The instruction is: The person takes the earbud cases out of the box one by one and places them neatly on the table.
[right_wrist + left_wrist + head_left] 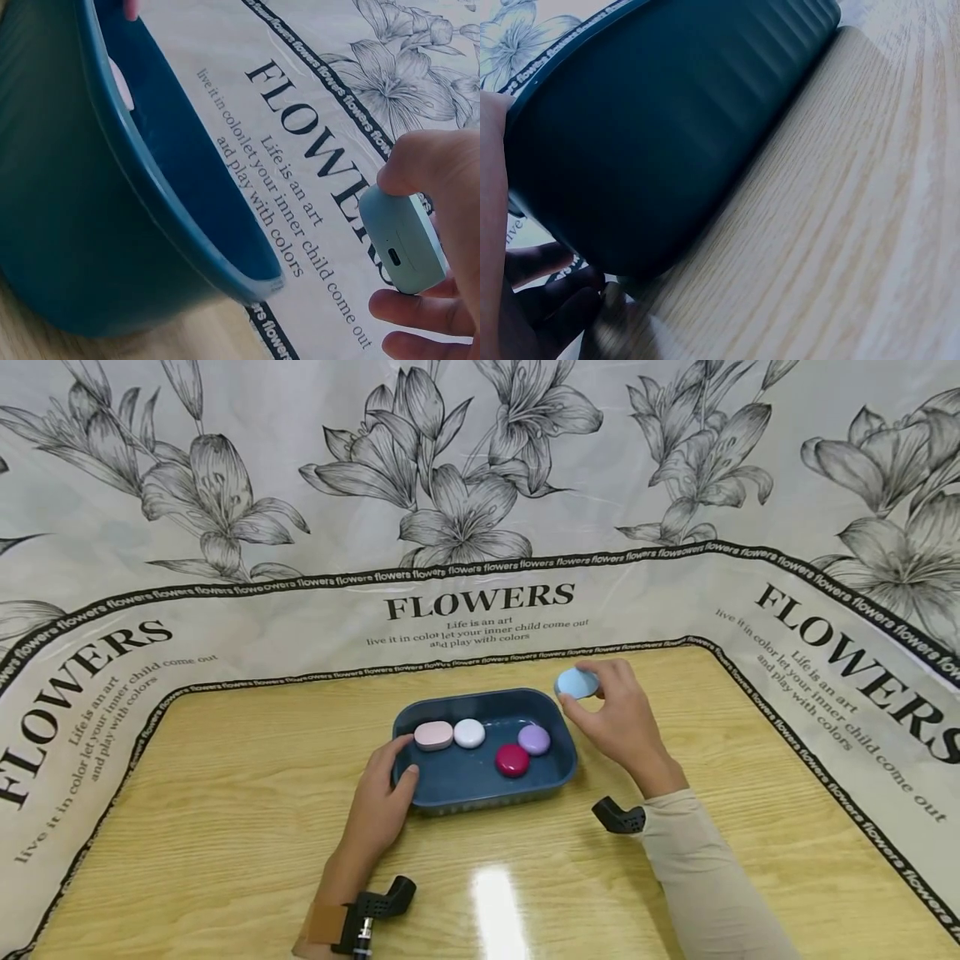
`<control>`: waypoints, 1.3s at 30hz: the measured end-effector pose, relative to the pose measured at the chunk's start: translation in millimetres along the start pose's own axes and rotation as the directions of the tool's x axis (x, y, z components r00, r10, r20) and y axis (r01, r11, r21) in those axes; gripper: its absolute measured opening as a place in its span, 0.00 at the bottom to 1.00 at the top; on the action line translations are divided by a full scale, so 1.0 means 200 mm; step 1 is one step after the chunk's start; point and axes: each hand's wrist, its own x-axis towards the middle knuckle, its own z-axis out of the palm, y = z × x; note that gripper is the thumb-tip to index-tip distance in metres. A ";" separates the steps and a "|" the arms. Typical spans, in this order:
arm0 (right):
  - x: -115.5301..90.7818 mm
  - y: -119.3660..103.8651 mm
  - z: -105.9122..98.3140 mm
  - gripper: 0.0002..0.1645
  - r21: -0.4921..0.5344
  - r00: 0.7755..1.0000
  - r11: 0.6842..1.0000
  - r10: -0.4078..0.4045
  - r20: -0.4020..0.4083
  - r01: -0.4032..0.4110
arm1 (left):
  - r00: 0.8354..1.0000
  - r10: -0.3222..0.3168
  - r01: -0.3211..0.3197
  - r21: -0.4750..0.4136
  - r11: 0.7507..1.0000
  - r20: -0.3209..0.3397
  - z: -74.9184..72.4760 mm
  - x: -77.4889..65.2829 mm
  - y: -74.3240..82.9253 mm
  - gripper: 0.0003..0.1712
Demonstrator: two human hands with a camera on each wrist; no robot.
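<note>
A dark blue oblong basin (457, 789) rests on the table. My left hand (378, 793) grips its left end, thumb at the rim and fingers along the outer wall. Beyond the basin's right end, my right hand (618, 714) pinches a light blue earbud case (576, 683) between thumb and fingers. In the right wrist view the case (403, 240) shows a small charging port on its end. Inside the basin lie a pale pink case (433, 736), a white one (469, 733), a lilac one (534, 740) and a crimson one (512, 760), all rounded and glossy.
The wooden tabletop (247, 810) carries a bright glare patch in front. A pale curtain (480, 552) printed with flowers and lettering borders the table at the back and sides. Black camera mounts (386, 897) sit at both wrists.
</note>
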 end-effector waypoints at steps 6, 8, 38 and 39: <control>0.00 0.03 -0.03 0.27 -0.014 0.999 0.999 0.047 0.020 -0.046 | 1.000 0.008 -0.008 0.006 1.000 -0.002 0.00 0.00 0.00 0.26; -0.01 0.03 -0.03 0.27 -0.022 0.997 0.997 0.070 0.034 -0.069 | 1.000 0.012 -0.012 0.008 1.000 -0.001 0.00 0.00 0.00 0.26; -0.03 0.22 -0.05 0.34 -0.122 0.949 0.967 0.243 0.202 -0.222 | 1.000 -0.018 0.018 -0.006 1.000 0.013 -0.01 0.00 0.01 0.26; -0.03 0.22 -0.05 0.34 -0.123 0.944 0.965 0.253 0.210 -0.231 | 1.000 -0.017 0.017 -0.006 1.000 0.016 -0.01 0.00 0.01 0.26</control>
